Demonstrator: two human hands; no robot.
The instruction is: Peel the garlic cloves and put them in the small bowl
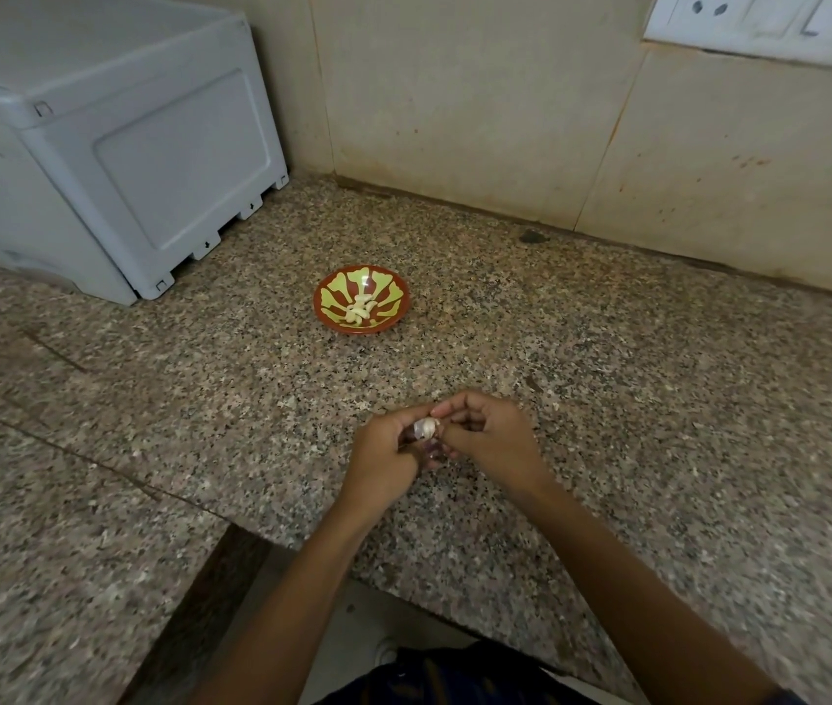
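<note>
At the far left, a grey plastic box [109, 145] stands on the speckled stone surface [658, 399], close to the tiled wall [480, 104]. Its near corner is well apart from the other things.

More to the right, near the middle of the surface, sits the small bowl [361, 302] (red-brown with a yellow-green pattern inside). Several pale peeled cloves [359, 310] lie together in the bottom of it. The bowl stands apart from both hands, further from the person than they are.

In front of the bowl, closer to the person, the two hands meet above the surface. The left hand [387, 457] has its fingers curled, and it holds a garlic clove [426, 427] at its fingertips. The clove is whitish with a little purple skin on it. Just beside it, the right hand [487, 435] also has curled fingers, and its thumb and forefinger pinch the same clove from the other side. The two hands touch each other around the clove. Something purplish shows under the clove between the hands; it may be loose skin, but the view is too blurred there to say.

At the upper right, a white switch plate [759, 25] with a socket is fixed on the wall. At the bottom edge, dark clothing [454, 679] of the person is seen between the forearms.
</note>
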